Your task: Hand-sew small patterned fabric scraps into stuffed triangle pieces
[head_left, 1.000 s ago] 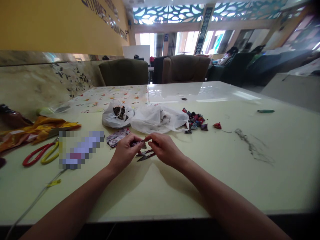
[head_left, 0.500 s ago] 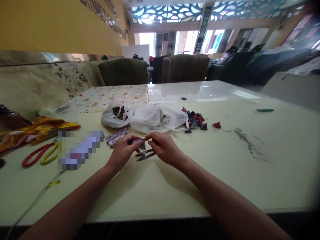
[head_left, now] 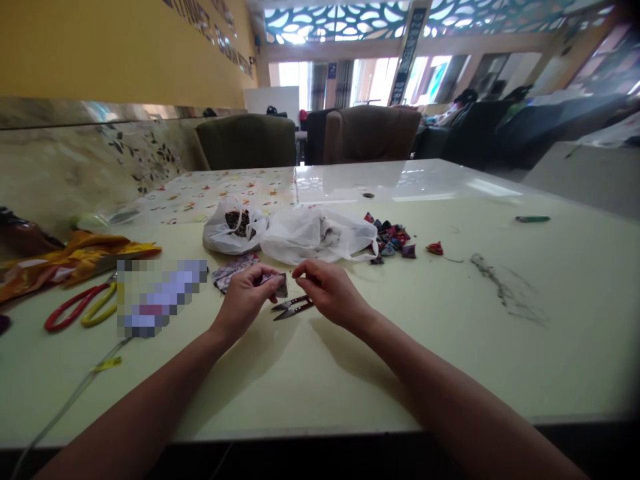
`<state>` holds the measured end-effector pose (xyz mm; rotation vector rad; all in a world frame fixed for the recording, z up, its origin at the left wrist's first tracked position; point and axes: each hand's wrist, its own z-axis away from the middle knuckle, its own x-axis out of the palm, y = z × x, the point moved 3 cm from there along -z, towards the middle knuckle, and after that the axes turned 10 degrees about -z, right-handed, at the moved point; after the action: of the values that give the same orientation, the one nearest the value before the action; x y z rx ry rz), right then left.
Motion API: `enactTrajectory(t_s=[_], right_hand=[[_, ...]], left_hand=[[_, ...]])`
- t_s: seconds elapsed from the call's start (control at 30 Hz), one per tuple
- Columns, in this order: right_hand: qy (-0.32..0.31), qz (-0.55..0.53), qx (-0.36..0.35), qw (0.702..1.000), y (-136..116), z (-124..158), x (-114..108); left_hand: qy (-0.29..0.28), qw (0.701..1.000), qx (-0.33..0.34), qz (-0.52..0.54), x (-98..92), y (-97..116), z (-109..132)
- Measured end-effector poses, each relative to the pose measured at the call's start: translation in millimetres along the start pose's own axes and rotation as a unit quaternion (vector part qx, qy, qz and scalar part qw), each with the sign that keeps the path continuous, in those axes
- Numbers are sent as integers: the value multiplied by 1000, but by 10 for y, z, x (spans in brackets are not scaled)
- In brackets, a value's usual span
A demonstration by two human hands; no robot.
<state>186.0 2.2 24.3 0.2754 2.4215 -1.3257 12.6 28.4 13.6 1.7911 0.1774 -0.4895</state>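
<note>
My left hand (head_left: 250, 293) pinches a small piece of patterned grey-purple cloth (head_left: 281, 285) between thumb and fingers. Just to its right, my right hand (head_left: 327, 287) has its thumb and forefinger pressed together, a short gap away from the cloth; anything as thin as a needle there is too small to make out. Thread snips (head_left: 290, 309) lie on the table below, blades pointing left and handles partly hidden by my right hand. Behind my left hand lies folded patterned cloth (head_left: 233, 272) of similar colour.
A white bag of dark filling (head_left: 237, 225) and another white plastic bag (head_left: 300, 240) stand beyond my hands. Several small stuffed cloth pieces (head_left: 393, 237) lie right of them, one red piece (head_left: 434, 249) apart. Tangled thread (head_left: 493, 283) lies right; red-and-yellow-handled scissors (head_left: 75, 310) and yellow cloth (head_left: 95, 248) left.
My right hand has drawn slightly to the right, widening the gap to the cloth in my left hand. The cloth's edge now shows more fully.
</note>
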Motion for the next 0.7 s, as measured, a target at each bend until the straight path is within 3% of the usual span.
enactTrajectory(t_s=[0.4,0.7], right_hand=[[-11,-11,16,1000,15,5,22],[-14,-47,30,998,74,16,46]], left_hand=[[-6,999,23,-24,16,43,19],[12,992,91,-87,-5,85,14]])
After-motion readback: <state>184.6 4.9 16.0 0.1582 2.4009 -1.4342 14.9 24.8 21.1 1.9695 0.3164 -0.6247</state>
